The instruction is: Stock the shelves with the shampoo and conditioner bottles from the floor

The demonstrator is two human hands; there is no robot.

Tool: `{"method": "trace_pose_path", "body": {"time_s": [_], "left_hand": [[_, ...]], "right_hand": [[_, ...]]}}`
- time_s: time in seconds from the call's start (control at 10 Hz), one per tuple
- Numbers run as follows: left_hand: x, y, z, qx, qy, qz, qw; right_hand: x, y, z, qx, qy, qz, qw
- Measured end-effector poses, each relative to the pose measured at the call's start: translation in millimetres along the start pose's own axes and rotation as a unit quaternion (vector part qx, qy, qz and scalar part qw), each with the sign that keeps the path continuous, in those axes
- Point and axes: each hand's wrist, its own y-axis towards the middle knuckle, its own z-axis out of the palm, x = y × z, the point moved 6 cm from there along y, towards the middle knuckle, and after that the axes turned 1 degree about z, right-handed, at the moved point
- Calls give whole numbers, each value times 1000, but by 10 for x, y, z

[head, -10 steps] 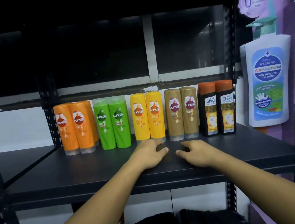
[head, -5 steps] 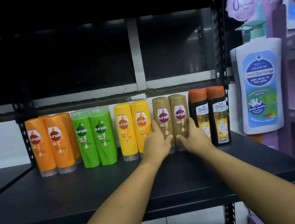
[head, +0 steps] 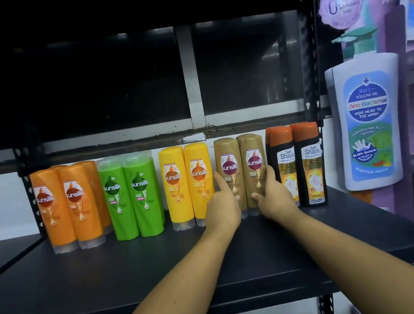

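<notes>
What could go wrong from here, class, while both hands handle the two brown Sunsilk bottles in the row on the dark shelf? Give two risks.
1. The left hand and right hand flank the two brown plastic Sunsilk bottles. Fingers wedged beside them could nudge the close-standing yellow Sunsilk bottle or the black, orange-capped Shayla bottle.
2. These tall, narrow bottles stand in a tight row on the dark metal shelf, so one tipping might topple its neighbours.

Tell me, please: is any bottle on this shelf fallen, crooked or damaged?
Nothing stands out. The row of bottles stands upright, sorted by colour; the left hand and right hand hold the brown bottles.
</notes>
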Motion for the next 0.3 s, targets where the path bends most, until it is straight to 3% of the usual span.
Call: {"method": "trace_pose_path", "body": {"time_s": [0.2,0.3], "left_hand": [[105,-121,-162,23,-10,58,998],[302,-293,-275,87,-20,94,992]], "right_hand": [[-1,-244,-19,54,-20,-1,998],[47,-478,41,87,-59,-12,994]]}}
